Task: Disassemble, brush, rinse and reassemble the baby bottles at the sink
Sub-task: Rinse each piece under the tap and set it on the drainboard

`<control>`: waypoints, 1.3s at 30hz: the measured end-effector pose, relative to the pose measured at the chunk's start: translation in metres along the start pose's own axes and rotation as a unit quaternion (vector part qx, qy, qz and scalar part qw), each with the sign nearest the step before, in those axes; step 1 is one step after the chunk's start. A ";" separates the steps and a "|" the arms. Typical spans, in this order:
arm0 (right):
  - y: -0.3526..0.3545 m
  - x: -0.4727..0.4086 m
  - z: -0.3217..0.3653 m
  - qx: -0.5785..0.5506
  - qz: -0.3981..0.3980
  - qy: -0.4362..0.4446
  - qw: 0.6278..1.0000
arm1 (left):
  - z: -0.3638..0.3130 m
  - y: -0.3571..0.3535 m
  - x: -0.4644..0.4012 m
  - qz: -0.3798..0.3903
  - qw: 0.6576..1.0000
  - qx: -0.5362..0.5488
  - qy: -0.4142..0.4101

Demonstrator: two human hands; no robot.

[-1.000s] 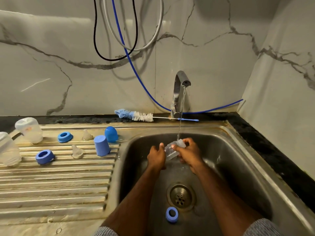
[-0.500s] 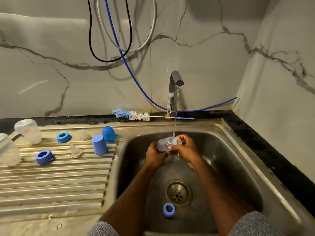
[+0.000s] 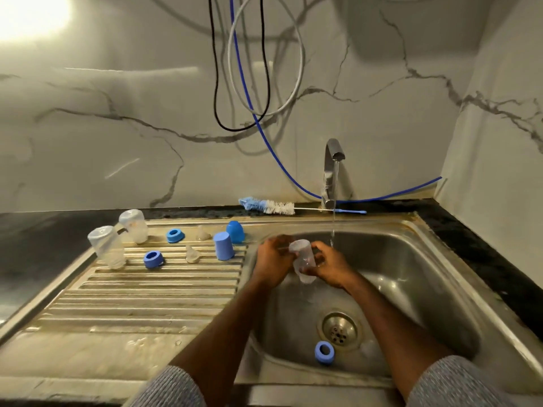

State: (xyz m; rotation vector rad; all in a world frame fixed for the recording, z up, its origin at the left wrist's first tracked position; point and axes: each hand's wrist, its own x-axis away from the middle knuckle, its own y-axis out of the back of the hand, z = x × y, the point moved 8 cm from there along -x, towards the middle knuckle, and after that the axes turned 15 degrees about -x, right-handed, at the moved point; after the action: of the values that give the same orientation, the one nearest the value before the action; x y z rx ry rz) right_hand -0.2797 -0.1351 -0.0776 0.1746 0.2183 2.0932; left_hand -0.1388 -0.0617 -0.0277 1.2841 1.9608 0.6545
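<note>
Right now both hands hold one clear bottle over the sink, near its back left corner: the left hand curls round the upper part by the rim, and the right hand grips the lower part. The bottle stands roughly upright, tilted a little, and it sits just left of the water stream falling from the tap, not under it. The main risk, as I judge it, is slip: wet plastic and wet fingers give a poor hold, and if either hand lets go early the bottle could drop into the basin toward the drain, where a blue ring already lies near the sink's front edge. A second risk is a poor rinse, since the stream misses the mouth as things stand; the bottle would need to go right for water to enter. Splashing off a tilted wall could also wet the sleeves. On the drainer at the bench's left, two bottles stand inverted near the back left corner, with two rings, two teats and two caps close together; a careless set-down there could knock the light pieces over. The brush lies along the back edge behind the sink, untouched.
</note>
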 end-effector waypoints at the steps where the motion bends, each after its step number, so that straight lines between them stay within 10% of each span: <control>1: -0.001 0.002 0.008 0.003 -0.013 0.011 1.000 | 0.001 0.012 0.003 0.001 1.000 -0.010 -0.001; 14: -0.049 0.026 0.081 -0.003 -0.054 0.097 0.994 | 0.049 0.120 0.040 -0.051 0.998 -0.044 0.000; 29: -0.361 0.014 0.173 0.050 0.096 0.163 0.981 | 0.283 0.310 0.147 -0.117 0.960 -0.174 0.188; 39: -0.444 -0.003 0.179 0.038 0.080 0.133 0.987 | 0.318 0.339 0.157 -0.100 0.956 -0.170 0.217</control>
State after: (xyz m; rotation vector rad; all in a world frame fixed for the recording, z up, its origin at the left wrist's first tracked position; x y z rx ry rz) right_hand 0.1318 0.0989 -0.0039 -0.0458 0.4583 2.2678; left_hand 0.2591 0.2248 -0.0264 0.7616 2.1607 1.1882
